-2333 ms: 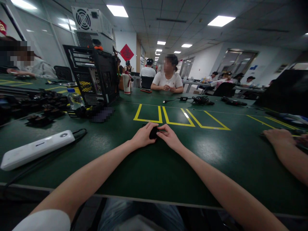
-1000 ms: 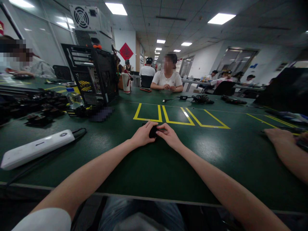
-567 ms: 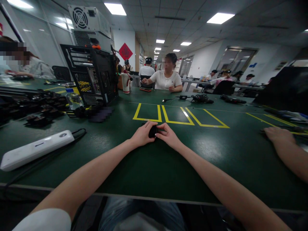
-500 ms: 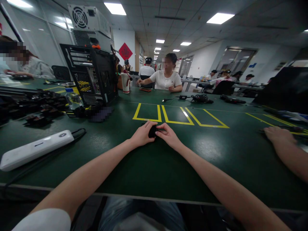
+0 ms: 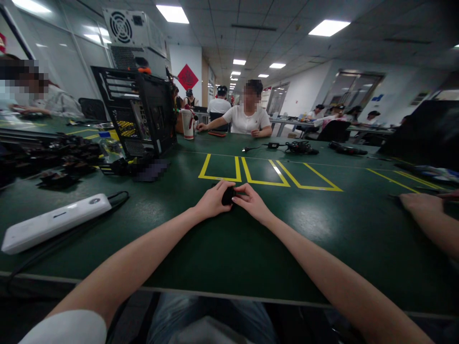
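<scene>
A small black part (image 5: 228, 196) rests between my hands at the middle of the green table (image 5: 229, 248); its exact kind cannot be made out. My left hand (image 5: 214, 198) is closed around its left side, thumb near and fingers over the far edge. At its right side my right hand (image 5: 250, 200) pinches with thumb and fingertips against the part's edge. Fingers cover much of the part. Just beyond both hands, yellow tape outlines (image 5: 263, 183) mark the tabletop.
To the left lie a white elongated device (image 5: 57, 222) with a black cable and a heap of black parts (image 5: 68, 153). An open computer case (image 5: 138, 112) stands behind, near a paper cup (image 5: 187, 124). A co-worker's hand (image 5: 421, 203) is at the right; another person (image 5: 249, 117) sits opposite.
My hands and the black part stay nearly in place. The co-worker's hand at the right has shifted slightly, and the person opposite has moved a hand toward the paper cup.
</scene>
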Demonstrator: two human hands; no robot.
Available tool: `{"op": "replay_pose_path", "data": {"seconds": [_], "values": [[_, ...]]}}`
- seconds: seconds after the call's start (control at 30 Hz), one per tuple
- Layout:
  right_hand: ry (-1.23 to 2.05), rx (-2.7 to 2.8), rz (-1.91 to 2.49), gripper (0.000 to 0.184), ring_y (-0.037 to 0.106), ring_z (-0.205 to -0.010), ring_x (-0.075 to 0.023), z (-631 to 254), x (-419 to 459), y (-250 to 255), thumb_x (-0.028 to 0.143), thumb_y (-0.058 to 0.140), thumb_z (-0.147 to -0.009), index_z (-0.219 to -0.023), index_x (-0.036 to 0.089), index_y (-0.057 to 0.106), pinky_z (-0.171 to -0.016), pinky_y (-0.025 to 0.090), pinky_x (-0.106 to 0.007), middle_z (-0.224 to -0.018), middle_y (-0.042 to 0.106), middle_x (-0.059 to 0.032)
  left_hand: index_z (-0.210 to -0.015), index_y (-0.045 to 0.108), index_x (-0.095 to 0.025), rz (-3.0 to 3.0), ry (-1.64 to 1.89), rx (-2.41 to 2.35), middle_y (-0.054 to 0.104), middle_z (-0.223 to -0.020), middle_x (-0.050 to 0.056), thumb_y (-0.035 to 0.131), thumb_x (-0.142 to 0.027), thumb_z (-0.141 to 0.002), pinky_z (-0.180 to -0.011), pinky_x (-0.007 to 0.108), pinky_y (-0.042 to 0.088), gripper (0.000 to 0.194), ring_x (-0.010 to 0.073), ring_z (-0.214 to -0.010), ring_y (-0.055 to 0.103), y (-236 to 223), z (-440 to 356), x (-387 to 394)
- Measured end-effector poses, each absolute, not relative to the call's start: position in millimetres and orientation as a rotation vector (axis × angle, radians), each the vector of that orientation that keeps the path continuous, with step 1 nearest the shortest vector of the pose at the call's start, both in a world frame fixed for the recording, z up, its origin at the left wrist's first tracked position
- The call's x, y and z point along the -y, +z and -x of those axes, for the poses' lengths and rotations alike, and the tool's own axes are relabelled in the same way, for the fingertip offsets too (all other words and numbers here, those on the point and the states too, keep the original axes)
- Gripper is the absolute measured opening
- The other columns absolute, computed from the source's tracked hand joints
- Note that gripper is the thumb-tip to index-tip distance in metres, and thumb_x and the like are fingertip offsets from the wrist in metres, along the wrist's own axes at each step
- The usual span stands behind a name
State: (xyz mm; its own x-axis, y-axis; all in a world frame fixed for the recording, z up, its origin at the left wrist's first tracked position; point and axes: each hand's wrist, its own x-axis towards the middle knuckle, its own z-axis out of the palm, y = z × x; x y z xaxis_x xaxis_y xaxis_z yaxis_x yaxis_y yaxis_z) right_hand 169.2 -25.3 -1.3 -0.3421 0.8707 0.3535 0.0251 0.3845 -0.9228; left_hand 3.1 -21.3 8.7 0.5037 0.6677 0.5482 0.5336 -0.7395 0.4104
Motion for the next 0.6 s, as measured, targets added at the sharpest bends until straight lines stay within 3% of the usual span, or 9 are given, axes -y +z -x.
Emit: {"op": "replay_pose_path", "data": {"seconds": [0.13, 0.33, 0.6], "values": [[1.040, 1.695, 0.812, 0.017, 0.056, -0.085, -0.0130, -168.2, 24.0, -1.5, 0.026, 0.056, -0.069, -0.083, 0.021, 0.048, -0.080, 0.046, -0.031, -0.086, 0.051, 0.0013, -0.114, 0.035, -0.024, -2.557, 1.052, -1.036, 0.044, -0.112, 0.004, 0.061, -0.019, -0.062, -0.083, 0.038, 0.042, 0.058, 0.0219, -0.101, 0.047, 8.3, -3.3, 20.9], [1.038, 1.715, 0.902, 0.028, 0.052, -0.096, -0.0156, -171.1, 23.6, 0.7, 0.026, 0.055, -0.070, -0.096, 0.020, 0.047, -0.088, 0.041, -0.036, -0.102, 0.051, -0.0031, -0.114, 0.035, -0.024, -2.554, 1.044, -1.032, 0.044, -0.111, 0.004, 0.061, -0.018, -0.061, -0.081, 0.038, 0.043, 0.059, 0.0218, -0.100, 0.047, 9.7, -2.8, 21.5], [1.118, 1.687, 0.818, 0.023, 0.056, -0.088, -0.0131, -169.8, 27.1, -0.5, 0.026, 0.057, -0.068, -0.088, 0.021, 0.046, -0.082, 0.046, -0.032, -0.095, 0.051, 0.0001, -0.114, 0.035, -0.025, -2.543, 1.039, -1.038, 0.044, -0.111, 0.004, 0.061, -0.019, -0.062, -0.080, 0.038, 0.043, 0.058, 0.0217, -0.099, 0.048, 10.6, -2.6, 23.0]]}}
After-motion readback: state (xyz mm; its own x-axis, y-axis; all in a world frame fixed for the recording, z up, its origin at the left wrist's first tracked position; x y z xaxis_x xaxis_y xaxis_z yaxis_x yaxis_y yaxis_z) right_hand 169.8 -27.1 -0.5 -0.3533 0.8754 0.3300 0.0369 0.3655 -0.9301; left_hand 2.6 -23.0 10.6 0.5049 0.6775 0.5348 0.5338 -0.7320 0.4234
